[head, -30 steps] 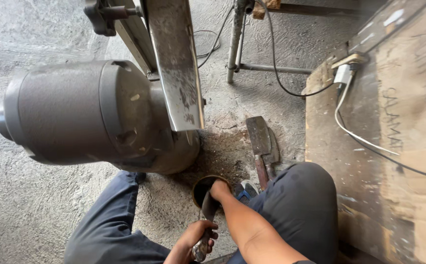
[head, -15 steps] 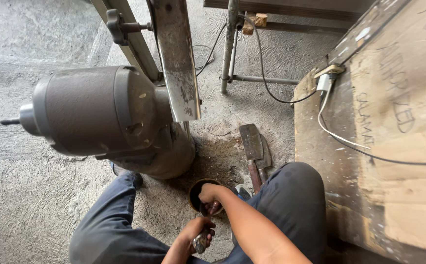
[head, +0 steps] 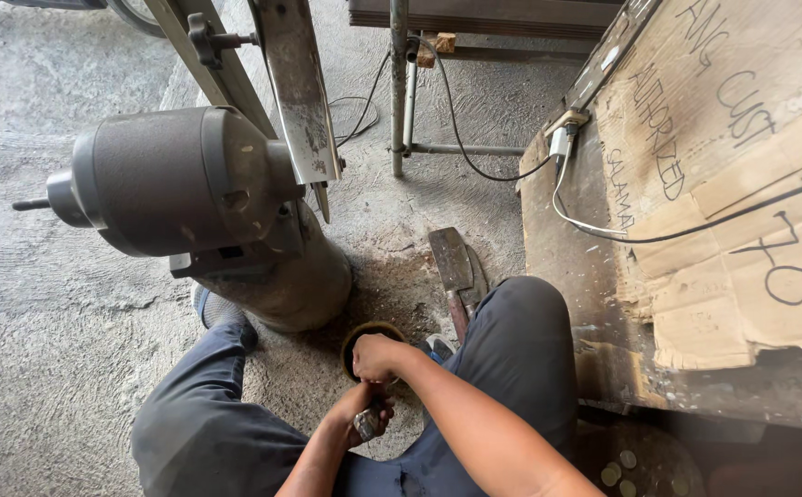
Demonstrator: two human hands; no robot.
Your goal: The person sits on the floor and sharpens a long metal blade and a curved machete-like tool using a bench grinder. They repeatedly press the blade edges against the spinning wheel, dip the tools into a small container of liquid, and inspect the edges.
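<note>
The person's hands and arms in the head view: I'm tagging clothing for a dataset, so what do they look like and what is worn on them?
Both arms are bare from the frame edge down, with no sleeves in view. The right hand and the left hand wear no gloves; no watch, ring or bracelet shows. The forearms are lean. Below them, the legs are in dark blue-grey trousers.

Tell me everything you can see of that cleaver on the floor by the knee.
The cleaver lies flat on the gritty concrete floor, beside the round base of the grey motor machine. Its broad rectangular blade looks like dull, worn grey metal and points away from the person; a darker, reddish-brown handle runs back toward the right knee, its end hidden behind the leg. Something flat and grey lies partly under its right edge. Neither hand touches it.
</note>
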